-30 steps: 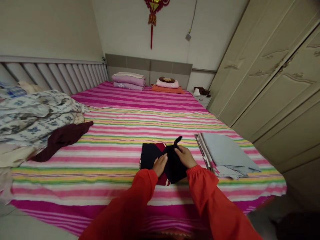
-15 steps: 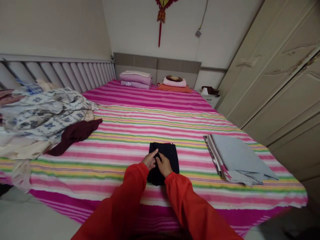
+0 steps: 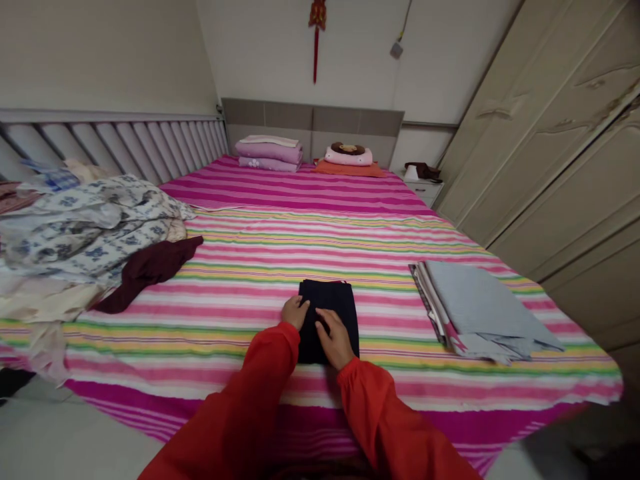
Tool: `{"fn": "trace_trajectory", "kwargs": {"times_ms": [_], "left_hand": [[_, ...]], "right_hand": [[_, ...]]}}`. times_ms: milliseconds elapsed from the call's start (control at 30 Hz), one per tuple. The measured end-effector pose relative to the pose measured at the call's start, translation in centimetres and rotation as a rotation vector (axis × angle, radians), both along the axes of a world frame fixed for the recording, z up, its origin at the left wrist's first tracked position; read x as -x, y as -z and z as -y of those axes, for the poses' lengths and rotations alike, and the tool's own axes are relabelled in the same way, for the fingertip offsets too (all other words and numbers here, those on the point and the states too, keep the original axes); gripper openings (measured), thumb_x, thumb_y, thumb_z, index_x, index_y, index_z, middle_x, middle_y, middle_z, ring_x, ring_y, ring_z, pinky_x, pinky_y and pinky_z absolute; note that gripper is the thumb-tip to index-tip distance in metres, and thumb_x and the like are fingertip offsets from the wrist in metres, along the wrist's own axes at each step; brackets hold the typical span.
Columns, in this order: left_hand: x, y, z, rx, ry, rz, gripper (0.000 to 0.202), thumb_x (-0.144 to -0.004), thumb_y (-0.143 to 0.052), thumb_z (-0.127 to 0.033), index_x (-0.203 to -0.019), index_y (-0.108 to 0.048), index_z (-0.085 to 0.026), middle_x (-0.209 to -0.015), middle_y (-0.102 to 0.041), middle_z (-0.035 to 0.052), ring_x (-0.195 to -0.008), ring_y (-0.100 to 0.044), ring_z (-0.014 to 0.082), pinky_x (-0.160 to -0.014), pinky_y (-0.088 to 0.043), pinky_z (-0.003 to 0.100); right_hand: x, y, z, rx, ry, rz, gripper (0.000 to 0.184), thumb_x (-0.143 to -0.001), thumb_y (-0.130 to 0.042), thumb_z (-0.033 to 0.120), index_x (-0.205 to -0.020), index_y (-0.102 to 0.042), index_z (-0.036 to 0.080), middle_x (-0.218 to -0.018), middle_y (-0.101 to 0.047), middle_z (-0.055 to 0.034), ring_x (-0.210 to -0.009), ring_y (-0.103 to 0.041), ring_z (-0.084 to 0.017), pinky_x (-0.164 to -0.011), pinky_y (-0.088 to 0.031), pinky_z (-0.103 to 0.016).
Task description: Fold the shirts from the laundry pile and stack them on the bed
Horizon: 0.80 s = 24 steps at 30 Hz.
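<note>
A dark navy folded garment [image 3: 327, 293], roughly rectangular, lies flat on the striped bedspread [image 3: 240, 307] near the front edge of the bed; its exact kind does not show. My left hand [image 3: 295, 313] rests at its left edge with the fingers apart. On its middle lies my right hand [image 3: 335, 339], fingers spread over the cloth and gripping nothing. The two hands are a little apart, and part of the garment is hidden under them.
At the left is a loose heap of clothes [image 3: 100, 227] with a maroon garment [image 3: 155, 270] at its side. A stack of folded cloth [image 3: 470, 300] lies at the right. Folded bedding [image 3: 270, 153] sits by the headboard [image 3: 350, 120]; a wardrobe [image 3: 540, 147] stands at the right.
My hands, earlier close together pinching at the dark cloth, have separated and opened out over it. The garment now looks flatter and its near edge straighter.
</note>
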<state>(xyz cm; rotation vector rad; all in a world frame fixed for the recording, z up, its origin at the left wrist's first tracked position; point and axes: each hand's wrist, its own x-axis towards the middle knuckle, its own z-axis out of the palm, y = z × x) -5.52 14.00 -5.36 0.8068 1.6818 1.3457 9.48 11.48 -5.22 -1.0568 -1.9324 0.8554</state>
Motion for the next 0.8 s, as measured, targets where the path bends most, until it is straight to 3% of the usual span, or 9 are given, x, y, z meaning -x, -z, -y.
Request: {"fn": "trace_trajectory", "kwargs": {"times_ms": [67,133,233,367,433,500,600,667,800], "left_hand": [[-0.2,0.2,0.3,0.008,-0.034,-0.094,0.019,-0.074,-0.066,-0.034,-0.089,-0.064,-0.022,-0.098,-0.069,0.0065,-0.109,-0.059,0.0246,-0.099,-0.042,0.039],[-0.5,0.1,0.6,0.016,-0.063,-0.179,0.016,-0.078,-0.06,-0.03,-0.092,-0.063,-0.023,-0.103,-0.068,0.006,-0.114,-0.056,0.0252,-0.103,-0.039,0.041],[-1.1,-0.4,1.2,0.024,-0.093,-0.285,0.025,-0.082,-0.053,-0.027,-0.105,-0.06,-0.024,-0.111,-0.065,0.0077,-0.117,-0.054,0.0264,-0.106,-0.036,0.043],[-1.8,-2.4,2.0,-0.043,-0.107,-0.476,0.048,-0.085,-0.045,-0.027,-0.132,-0.046,-0.017,-0.137,-0.05,0.0143,-0.132,-0.04,0.0271,-0.114,-0.026,0.042],[-2.8,-3.3,2.3,-0.151,0.082,-0.636,0.05,-0.087,-0.041,-0.03,-0.136,-0.044,-0.018,-0.145,-0.045,0.0115,-0.137,-0.034,0.0249,-0.117,-0.018,0.042],[-4.3,-3.6,2.3,-0.218,0.401,-0.741,0.047,-0.088,-0.04,-0.033,-0.133,-0.05,-0.023,-0.145,-0.047,0.0069,-0.138,-0.034,0.0245,-0.119,-0.012,0.045],[-6.8,-2.7,1.7,-0.19,0.745,-0.76,0.042,-0.086,-0.046,-0.036,-0.126,-0.058,-0.031,-0.144,-0.049,0.0015,-0.14,-0.031,0.027,-0.118,-0.002,0.051],[-8.0,-1.6,0.8,-0.176,0.825,-0.76,0.042,-0.084,-0.05,-0.038,-0.125,-0.059,-0.033,-0.145,-0.047,0.0002,-0.142,-0.026,0.0279,-0.117,0.004,0.052],[-8.7,-0.3,-2.1,-0.156,0.827,-0.767,0.045,-0.084,-0.051,-0.038,-0.128,-0.056,-0.033,-0.147,-0.045,0.0015,-0.144,-0.023,0.0274,-0.116,0.011,0.051]], "right_hand": [[-1.5,0.0,0.4,-0.168,0.14,0.203,0.043,-0.093,-0.037,0.032,-0.13,-0.055,0.019,-0.136,-0.054,-0.0128,-0.129,-0.045,-0.024,-0.106,-0.036,-0.045],[-2.8,0.2,0.4,-0.238,0.197,0.43,0.047,-0.094,-0.038,0.034,-0.137,-0.049,0.021,-0.146,-0.045,-0.0117,-0.138,-0.034,-0.027,-0.109,-0.028,-0.051],[-4.1,0.8,0.4,-0.231,0.137,0.619,0.051,-0.093,-0.042,0.037,-0.143,-0.042,0.022,-0.15,-0.04,-0.0103,-0.14,-0.031,-0.029,-0.109,-0.025,-0.057],[-4.0,0.9,1.0,-0.283,0.088,0.607,0.056,-0.094,-0.041,0.039,-0.146,-0.036,0.021,-0.153,-0.033,-0.0093,-0.143,-0.024,-0.027,-0.113,-0.018,-0.055],[-3.6,1.1,1.6,-0.294,0.016,0.574,0.057,-0.093,-0.042,0.041,-0.146,-0.036,0.021,-0.153,-0.034,-0.0078,-0.143,-0.025,-0.026,-0.114,-0.013,-0.055],[-3.2,1.5,2.1,-0.28,-0.044,0.552,0.055,-0.092,-0.045,0.041,-0.144,-0.041,0.023,-0.149,-0.041,-0.0072,-0.141,-0.03,-0.027,-0.115,-0.01,-0.054],[-2.9,2.4,2.5,-0.237,-0.041,0.555,0.051,-0.09,-0.049,0.037,-0.139,-0.049,0.023,-0.139,-0.053,-0.0095,-0.135,-0.039,-0.028,-0.116,-0.009,-0.052],[-2.9,2.9,2.4,-0.218,-0.03,0.576,0.049,-0.089,-0.051,0.033,-0.136,-0.053,0.022,-0.134,-0.057,-0.0118,-0.132,-0.043,-0.03,-0.116,-0.009,-0.052],[-3.0,3.2,2.0,-0.243,-0.038,0.588,0.05,-0.088,-0.051,0.029,-0.138,-0.05,0.025,-0.133,-0.059,-0.0105,-0.129,-0.046,-0.029,-0.116,-0.009,-0.053]]}}
